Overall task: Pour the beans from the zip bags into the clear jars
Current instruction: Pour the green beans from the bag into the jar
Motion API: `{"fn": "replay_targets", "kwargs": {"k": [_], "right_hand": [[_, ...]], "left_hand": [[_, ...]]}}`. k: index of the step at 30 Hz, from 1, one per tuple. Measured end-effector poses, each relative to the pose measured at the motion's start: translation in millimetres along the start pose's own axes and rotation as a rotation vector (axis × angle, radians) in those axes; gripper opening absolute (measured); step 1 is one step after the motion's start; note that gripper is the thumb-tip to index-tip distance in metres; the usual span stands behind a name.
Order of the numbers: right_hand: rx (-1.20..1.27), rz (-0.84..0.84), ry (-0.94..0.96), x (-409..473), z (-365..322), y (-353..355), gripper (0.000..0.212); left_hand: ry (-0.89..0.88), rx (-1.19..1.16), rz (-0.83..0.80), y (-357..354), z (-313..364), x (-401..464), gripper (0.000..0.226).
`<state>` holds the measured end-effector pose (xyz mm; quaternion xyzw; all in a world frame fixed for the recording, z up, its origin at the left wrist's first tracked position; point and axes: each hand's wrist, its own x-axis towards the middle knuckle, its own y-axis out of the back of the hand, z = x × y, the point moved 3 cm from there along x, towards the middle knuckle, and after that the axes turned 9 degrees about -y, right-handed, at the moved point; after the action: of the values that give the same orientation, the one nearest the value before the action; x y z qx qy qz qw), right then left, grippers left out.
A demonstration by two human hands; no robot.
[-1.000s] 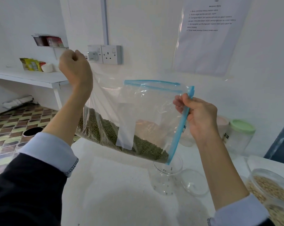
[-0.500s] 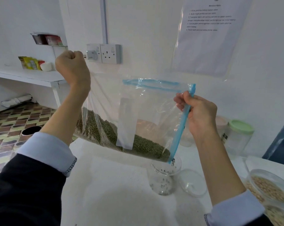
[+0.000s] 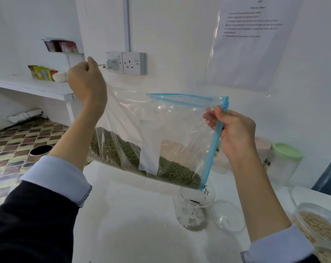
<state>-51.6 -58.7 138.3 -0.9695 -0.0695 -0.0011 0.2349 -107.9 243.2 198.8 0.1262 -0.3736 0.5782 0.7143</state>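
A clear zip bag with a blue zip strip hangs tilted in the air, green beans lying along its lower edge. My left hand grips the bag's raised bottom corner. My right hand pinches the blue zip edge near the open mouth. The bag's low corner sits just over an open clear jar on the white table. A few beans fall into the jar, and a thin layer covers its bottom.
The jar's clear lid lies to its right. Jars of pale beans stand at the right edge. A green-lidded container and a pink-lidded one sit by the wall. A socket is on the wall.
My left hand has lifted the bag's bottom corner higher, steepening the tilt. Beans have slid toward the low corner, and more now lie in the jar.
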Motion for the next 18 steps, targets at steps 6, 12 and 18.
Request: {"fn": "replay_targets", "kwargs": {"k": [6,12,18], "right_hand": [[-0.005,-0.027,-0.002,0.9,3.7,-5.6,0.008],[0.008,-0.002,0.018,0.1,3.2,-7.6,0.009],[-0.026,-0.052,-0.008,3.0,3.5,-5.1,0.009]], "left_hand": [[0.029,-0.109,-0.046,-6.0,11.3,-3.9,0.052],[0.076,-0.149,-0.075,-4.5,9.2,-2.0,0.05],[0.086,-0.161,-0.076,-5.0,6.8,0.3,0.047]]}}
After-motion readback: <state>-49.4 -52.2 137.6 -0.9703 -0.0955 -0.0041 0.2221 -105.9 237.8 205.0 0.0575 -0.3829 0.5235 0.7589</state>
